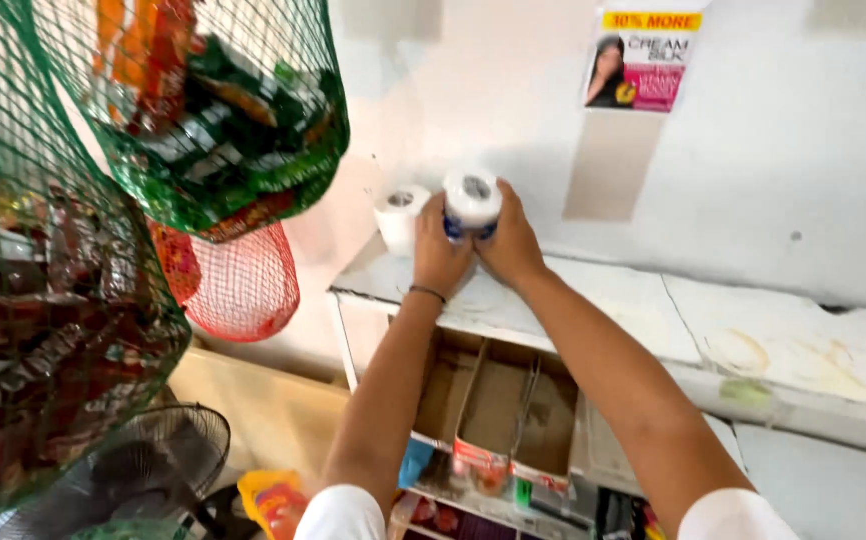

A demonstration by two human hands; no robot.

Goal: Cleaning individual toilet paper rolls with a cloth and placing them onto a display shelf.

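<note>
While both arms are stretched up and forward in the head view, a white roll [472,201] is held between the left hand [440,255] and the right hand [509,246]. Each hand is closed around the lower part of the roll, the left from its own side and the right from the other, so that only the top and its dark core hole are left showing. A thin band is worn on the left wrist. The roll is kept upright just above the back of a white shelf [653,310], close to the wall.

Just beyond the left hand, a second roll [400,216] is already stood on the shelf, touching or almost touching the held one; which cannot be told. One roll is thus judged placed, and the held one is not yet released.

Below the arms, open cardboard boxes [498,405] are seen. Well off to the left, net bags [218,110] of packets are hung.
</note>
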